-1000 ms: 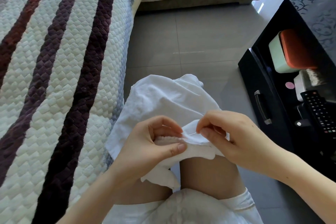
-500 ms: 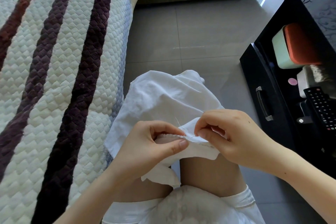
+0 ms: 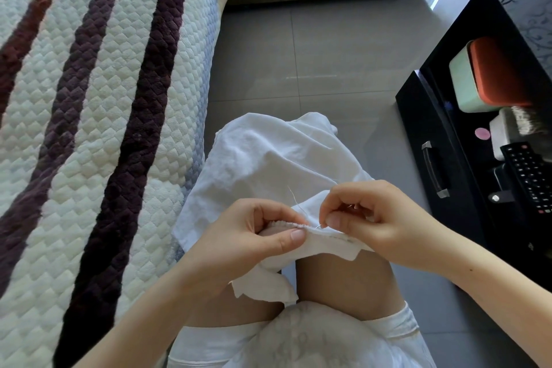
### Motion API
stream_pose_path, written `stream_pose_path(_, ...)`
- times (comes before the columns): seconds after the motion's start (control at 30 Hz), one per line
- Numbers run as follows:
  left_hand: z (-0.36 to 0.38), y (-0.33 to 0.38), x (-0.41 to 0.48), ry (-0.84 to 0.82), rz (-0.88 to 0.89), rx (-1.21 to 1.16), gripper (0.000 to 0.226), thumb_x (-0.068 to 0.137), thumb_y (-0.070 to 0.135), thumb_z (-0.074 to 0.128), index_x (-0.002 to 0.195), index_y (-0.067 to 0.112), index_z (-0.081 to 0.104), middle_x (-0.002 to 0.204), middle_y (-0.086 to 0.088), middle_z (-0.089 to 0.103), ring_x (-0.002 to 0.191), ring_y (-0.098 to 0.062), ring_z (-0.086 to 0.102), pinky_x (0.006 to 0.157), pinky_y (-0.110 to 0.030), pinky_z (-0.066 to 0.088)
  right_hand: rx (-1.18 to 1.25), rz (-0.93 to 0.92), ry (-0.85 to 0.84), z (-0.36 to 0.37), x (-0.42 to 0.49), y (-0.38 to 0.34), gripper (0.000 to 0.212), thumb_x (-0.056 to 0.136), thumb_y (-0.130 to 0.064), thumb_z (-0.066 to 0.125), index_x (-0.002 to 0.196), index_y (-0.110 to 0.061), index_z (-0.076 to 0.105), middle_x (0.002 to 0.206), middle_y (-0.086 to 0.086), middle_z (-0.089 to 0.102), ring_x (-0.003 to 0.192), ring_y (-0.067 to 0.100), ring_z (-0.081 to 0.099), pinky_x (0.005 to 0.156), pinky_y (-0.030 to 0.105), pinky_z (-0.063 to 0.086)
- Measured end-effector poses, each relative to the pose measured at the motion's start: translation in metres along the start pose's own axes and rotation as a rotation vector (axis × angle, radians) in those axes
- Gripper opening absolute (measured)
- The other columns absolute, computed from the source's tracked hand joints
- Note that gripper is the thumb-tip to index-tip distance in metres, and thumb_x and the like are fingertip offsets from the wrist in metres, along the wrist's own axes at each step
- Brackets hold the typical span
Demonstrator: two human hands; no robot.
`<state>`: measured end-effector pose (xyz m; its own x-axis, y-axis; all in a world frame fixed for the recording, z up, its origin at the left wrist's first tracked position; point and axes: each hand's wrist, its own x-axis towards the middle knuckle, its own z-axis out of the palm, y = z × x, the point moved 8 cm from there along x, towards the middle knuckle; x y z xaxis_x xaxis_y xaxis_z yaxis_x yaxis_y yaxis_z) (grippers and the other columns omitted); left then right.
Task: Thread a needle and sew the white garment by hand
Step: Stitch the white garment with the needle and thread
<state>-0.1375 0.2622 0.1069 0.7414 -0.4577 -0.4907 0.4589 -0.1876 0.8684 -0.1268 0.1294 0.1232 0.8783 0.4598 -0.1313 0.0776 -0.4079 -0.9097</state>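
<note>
Needle threaded, mid-stitch in white garment edge. Right hand pinches needle; left hand pinches garment. Seam judged unfinished; stitching remains.

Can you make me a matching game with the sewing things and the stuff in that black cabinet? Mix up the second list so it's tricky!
Things:
1. needle
2. remote control
3. white garment
4. box lid

Matches:
A. orange
B. black with lots of buttons
C. pinched by the right hand
D. gripped by the left hand

Right pairs: 1-C, 2-B, 3-D, 4-A
</note>
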Motion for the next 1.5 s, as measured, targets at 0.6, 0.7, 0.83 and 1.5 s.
stream_pose_path(0.6, 0.001, 0.003, -0.005, -0.009, 0.041, -0.003, 0.008, 0.072, 0.028, 0.069, 0.077, 0.028, 0.076, 0.074, 0.005, 0.069, 0.072, -0.004, 0.061, 0.067, -0.014, 0.047, -0.105, -0.015, 0.019, -0.009, -0.002, 0.002, 0.012, 0.083, -0.022, 0.059, 0.086, -0.028, 0.068, 0.078, -0.017, 0.067, 0.074, 0.011, 0.059, 0.069, 0.017, 0.045)
stream_pose_path(0.7, 0.001, 0.004, -0.004, 0.009, 0.060, -0.016, 0.008, 0.073, 0.028, 0.067, 0.075, 0.026, 0.075, 0.068, 0.008, 0.065, 0.068, -0.001, 0.057, 0.064, -0.011, 0.045, -0.180, -0.079, 0.062, -0.013, -0.001, -0.005, 0.010, 0.082, -0.023, 0.062, 0.082, -0.024, 0.071, 0.077, -0.018, 0.067, 0.069, 0.009, 0.058, 0.066, 0.015, 0.045)
stream_pose_path(0.83, 0.001, 0.008, -0.005, 0.060, 0.099, -0.030, 0.007, 0.074, 0.025, 0.071, 0.070, 0.027, 0.076, 0.067, 0.012, 0.068, 0.066, 0.002, 0.060, 0.063, -0.010, 0.045, -0.103, -0.129, 0.095, -0.007, -0.002, -0.016, 0.011, 0.082, -0.030, 0.060, 0.085, -0.027, 0.071, 0.084, -0.018, 0.069, 0.075, -0.001, 0.063, 0.069, 0.008, 0.044)
stream_pose_path(1.5, 0.001, 0.000, 0.004, 0.201, 0.091, -0.323, 0.011, 0.057, 0.020, 0.070, 0.066, 0.017, 0.077, 0.070, -0.002, 0.073, 0.069, -0.008, 0.069, 0.064, -0.015, 0.052, -0.237, -0.488, 0.491, 0.008, -0.028, -0.044, 0.012, 0.091, -0.022, 0.061, 0.102, -0.022, 0.066, 0.089, -0.004, 0.074, 0.078, 0.010, 0.070, 0.060, 0.032, 0.054)
